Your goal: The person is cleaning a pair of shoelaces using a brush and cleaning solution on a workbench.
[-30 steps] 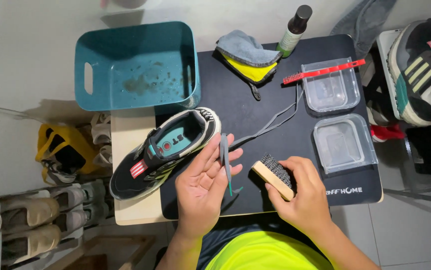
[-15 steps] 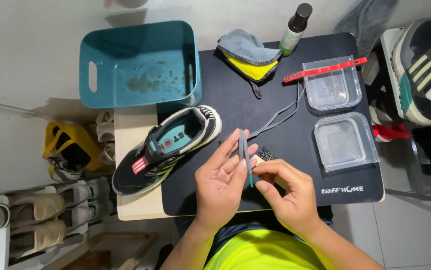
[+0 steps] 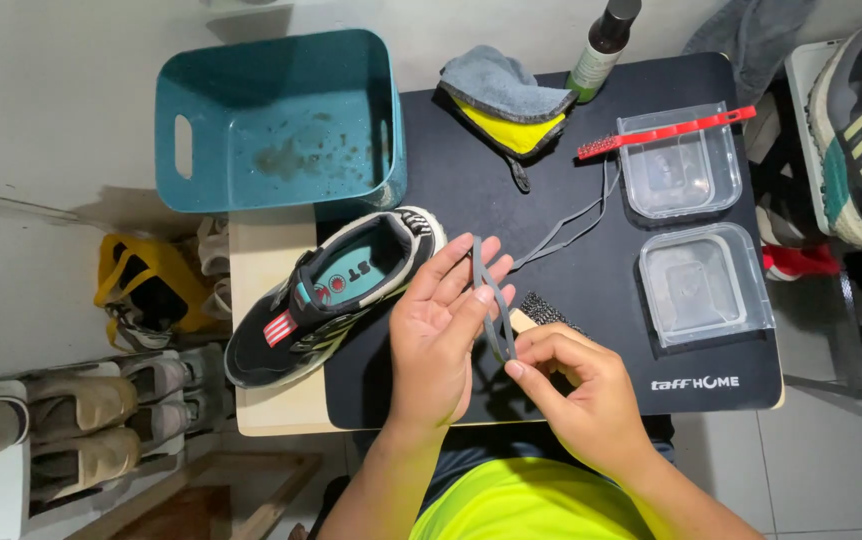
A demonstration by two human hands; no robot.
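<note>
The left hand [image 3: 441, 330] is held palm-up over the black mat [image 3: 571, 180], its fingers spread open and flat, with a grey lace [image 3: 492, 310] lying across them. The right hand [image 3: 576, 395], at 4 o'clock from the left, has its fingers closed in a pinch on the lower end of the lace. From the hands the lace trails toward 1 o'clock across the mat to the red brush [image 3: 666, 133], which rests across the rim of 1 clear tub [image 3: 679, 175]; a 2nd clear tub [image 3: 703, 283] sits just below it. A wooden brush [image 3: 541, 312] lies on the mat, partly hidden behind the hands. A black shoe [image 3: 336, 295] lies on the counter [image 3: 256, 290] at 9 o'clock from the left hand. A teal bin [image 3: 281, 120] stands at 11 o'clock, and a grey-yellow cloth [image 3: 506, 95] and a bottle [image 3: 603, 45] lie at 12 o'clock.
</note>
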